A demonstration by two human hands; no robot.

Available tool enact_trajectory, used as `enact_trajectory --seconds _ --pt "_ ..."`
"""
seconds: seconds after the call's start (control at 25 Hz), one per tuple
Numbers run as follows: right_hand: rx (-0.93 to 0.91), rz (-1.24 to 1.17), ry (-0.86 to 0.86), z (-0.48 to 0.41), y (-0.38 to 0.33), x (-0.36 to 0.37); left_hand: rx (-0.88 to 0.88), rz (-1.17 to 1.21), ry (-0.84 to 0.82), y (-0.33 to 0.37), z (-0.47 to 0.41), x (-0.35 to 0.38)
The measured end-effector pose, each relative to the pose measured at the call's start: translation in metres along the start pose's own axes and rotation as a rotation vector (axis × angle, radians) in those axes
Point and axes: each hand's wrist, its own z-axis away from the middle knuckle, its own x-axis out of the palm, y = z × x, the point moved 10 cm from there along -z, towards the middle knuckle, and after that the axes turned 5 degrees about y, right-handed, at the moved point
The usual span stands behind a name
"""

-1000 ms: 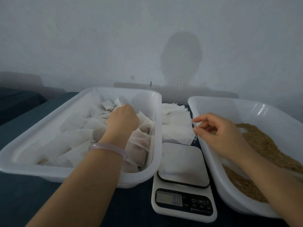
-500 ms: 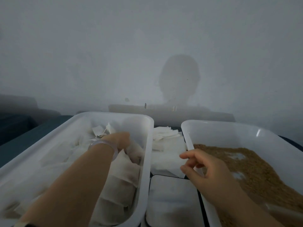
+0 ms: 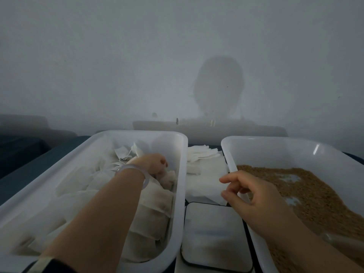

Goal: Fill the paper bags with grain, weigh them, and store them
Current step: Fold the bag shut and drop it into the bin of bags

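My left hand [image 3: 155, 164] reaches into the white left tub [image 3: 137, 133], which holds several filled paper bags [image 3: 151, 211]. Its curled fingers hold one filled bag [image 3: 169, 177] against the tub's right wall. My right hand [image 3: 256, 200] hovers with loosely curled fingers and holds nothing, above the left rim of the white right tub [image 3: 256, 139]. That tub contains brown grain [image 3: 307, 192]. Between the tubs a stack of empty white paper bags [image 3: 204, 168] lies behind the kitchen scale [image 3: 214, 233], whose platform carries nothing.
A pale wall stands close behind the tubs, with a head shadow on it. Dark blue tabletop [image 3: 35, 166] shows to the left of the left tub. A pale bangle [image 3: 136, 169] sits on my left wrist.
The view has tilted up, so the scale's display has left the frame. My left hand has moved toward the tub's far right wall with the bag. My right hand has barely moved.
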Motion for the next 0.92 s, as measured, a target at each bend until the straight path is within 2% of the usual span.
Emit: enact_trajectory --seconds 0.24,0.48,0.72,0.84,0.92 --pt "-0.005 0.014 0.003 -0.002 0.002 0.0 0.033 -0.268 0.076 -0.004 -0.007 0.002" --pt "-0.003 0.015 0.006 -0.002 0.003 -0.001 0.105 -0.388 0.106 0.004 -0.009 -0.003" --pt "-0.006 0.02 0.003 -0.004 0.0 0.0 0.374 -0.394 0.294 0.036 0.012 -0.053" --pt "-0.013 0.029 0.01 -0.004 -0.001 -0.001 0.462 -0.484 0.276 0.029 0.023 -0.054" --pt "-0.004 0.032 0.007 -0.004 -0.001 -0.001 0.425 -0.571 0.255 0.013 0.025 -0.048"
